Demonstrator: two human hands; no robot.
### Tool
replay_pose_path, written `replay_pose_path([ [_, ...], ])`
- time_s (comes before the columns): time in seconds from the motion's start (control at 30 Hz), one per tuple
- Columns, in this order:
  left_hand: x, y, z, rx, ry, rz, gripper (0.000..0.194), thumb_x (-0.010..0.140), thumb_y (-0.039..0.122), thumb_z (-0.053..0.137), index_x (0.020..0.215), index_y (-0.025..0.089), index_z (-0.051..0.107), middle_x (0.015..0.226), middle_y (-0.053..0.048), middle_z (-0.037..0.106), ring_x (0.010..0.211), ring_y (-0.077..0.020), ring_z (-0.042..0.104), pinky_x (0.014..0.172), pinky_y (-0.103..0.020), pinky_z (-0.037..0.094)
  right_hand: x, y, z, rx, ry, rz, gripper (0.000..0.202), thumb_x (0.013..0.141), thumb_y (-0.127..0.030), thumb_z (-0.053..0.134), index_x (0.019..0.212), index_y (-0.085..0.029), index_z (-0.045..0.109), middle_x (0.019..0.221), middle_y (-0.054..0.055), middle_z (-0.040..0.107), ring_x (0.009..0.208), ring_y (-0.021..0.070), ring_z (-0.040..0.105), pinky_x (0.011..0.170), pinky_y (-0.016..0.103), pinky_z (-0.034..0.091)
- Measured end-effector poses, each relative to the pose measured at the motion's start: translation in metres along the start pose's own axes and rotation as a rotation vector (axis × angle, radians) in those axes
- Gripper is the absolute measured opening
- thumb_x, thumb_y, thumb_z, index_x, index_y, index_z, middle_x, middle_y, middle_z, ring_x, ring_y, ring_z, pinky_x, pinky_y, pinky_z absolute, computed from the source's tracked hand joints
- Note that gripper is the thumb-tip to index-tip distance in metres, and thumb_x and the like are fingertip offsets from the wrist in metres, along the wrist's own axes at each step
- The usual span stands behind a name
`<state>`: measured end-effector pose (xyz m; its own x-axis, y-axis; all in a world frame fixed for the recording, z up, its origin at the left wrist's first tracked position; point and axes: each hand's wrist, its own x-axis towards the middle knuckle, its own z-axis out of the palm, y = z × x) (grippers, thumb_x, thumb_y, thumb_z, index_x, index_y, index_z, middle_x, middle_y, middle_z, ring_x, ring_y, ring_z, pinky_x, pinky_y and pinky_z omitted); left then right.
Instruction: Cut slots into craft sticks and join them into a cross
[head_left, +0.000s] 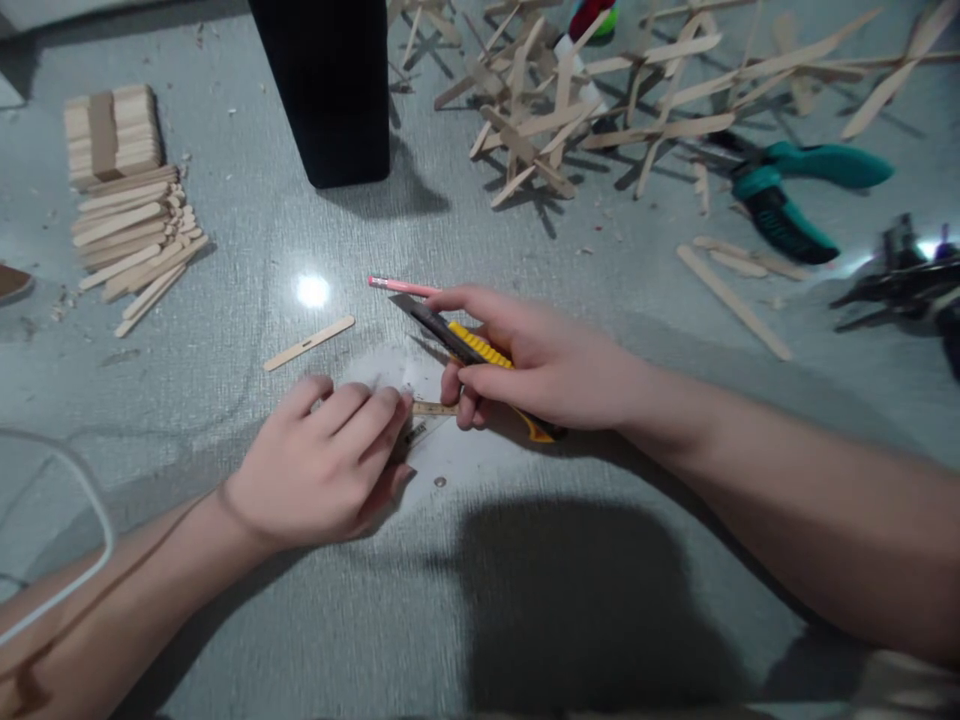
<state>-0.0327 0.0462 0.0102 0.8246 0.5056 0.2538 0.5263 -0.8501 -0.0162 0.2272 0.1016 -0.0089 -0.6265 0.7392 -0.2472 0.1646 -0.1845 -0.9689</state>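
Note:
My right hand (525, 365) is closed around a black and yellow utility knife (480, 345), its blade pointing up and left. A narrow wooden craft stick (435, 408) with small dark marks spans the gap between my hands. The curled fingers of my left hand (330, 455) pinch its left end, and my right fingertips are at its other end. Beneath lies a whitish patch with a dark printed label (415, 433). Beyond the knife rests a pink pencil (405, 287). A loose craft stick with a small slot (289, 356) lies beyond my left hand.
Bundled craft sticks (131, 130) and a loose pile (135, 240) lie at left. A tall black box (337, 90) stands at the back. Assembled stick frames (525, 140), teal-handled pliers (780, 195) and dark tools (900, 280) occupy the right. A white cable (97, 500) loops at left.

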Motion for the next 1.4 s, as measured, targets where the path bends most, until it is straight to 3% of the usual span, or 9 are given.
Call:
replay_pose_path([
  [0.17,0.001,0.003,0.002,0.022,0.031,0.034,0.035,0.105,0.031,0.063,0.125,0.005,0.075,0.108,-0.011,0.082,0.093,-0.0298,0.072,0.077,-0.045,0.049,0.002,0.000,0.001,-0.021,0.031,-0.015,0.076,0.089,-0.005,0.060,0.158,-0.035,0.052,0.082,-0.005,0.077,0.064,0.0197,0.080,0.060,0.030,0.067],
  [0.5,-0.002,0.006,0.004,-0.040,0.033,0.040,0.032,0.107,0.031,0.066,0.123,0.004,0.075,0.118,-0.016,0.082,0.098,-0.0311,0.077,0.081,-0.045,0.053,0.002,-0.004,0.001,0.029,0.024,0.022,0.072,0.087,-0.005,0.063,0.152,-0.035,0.055,0.083,-0.006,0.075,0.064,0.0179,0.079,0.058,0.027,0.065],
  [0.7,-0.001,0.009,0.006,-0.105,0.034,0.007,0.029,0.107,0.025,0.063,0.118,0.001,0.075,0.117,-0.017,0.081,0.105,-0.0318,0.076,0.085,-0.043,0.056,0.001,-0.011,0.002,0.088,0.038,0.146,0.068,0.086,-0.006,0.066,0.145,-0.032,0.044,0.080,-0.005,0.075,0.056,0.0163,0.073,0.046,0.023,0.057],
  [0.97,-0.002,0.011,0.007,-0.099,0.040,-0.011,0.026,0.106,0.022,0.065,0.123,0.005,0.075,0.121,-0.016,0.081,0.103,-0.0299,0.077,0.086,-0.043,0.059,0.002,-0.011,-0.001,0.236,-0.035,0.157,0.043,0.082,-0.010,0.056,0.111,-0.031,0.032,0.080,-0.007,0.072,0.046,0.0124,0.061,0.040,0.021,0.048],
  [1.17,0.000,0.013,0.006,-0.070,0.022,-0.029,0.028,0.110,0.025,0.059,0.123,0.006,0.076,0.119,-0.015,0.081,0.104,-0.0303,0.076,0.087,-0.044,0.061,0.001,-0.005,-0.004,0.081,-0.054,0.118,0.036,0.085,-0.015,0.059,0.109,-0.031,0.037,0.082,-0.005,0.073,0.049,0.0136,0.064,0.039,0.022,0.051],
  [1.4,-0.001,0.016,0.007,-0.063,0.040,-0.047,0.029,0.111,0.027,0.058,0.125,0.007,0.075,0.116,-0.014,0.080,0.104,-0.0290,0.077,0.092,-0.045,0.063,0.003,-0.008,0.000,0.183,-0.073,0.154,0.039,0.080,-0.011,0.055,0.107,-0.031,0.035,0.080,-0.008,0.069,0.048,0.0118,0.061,0.039,0.020,0.046],
])
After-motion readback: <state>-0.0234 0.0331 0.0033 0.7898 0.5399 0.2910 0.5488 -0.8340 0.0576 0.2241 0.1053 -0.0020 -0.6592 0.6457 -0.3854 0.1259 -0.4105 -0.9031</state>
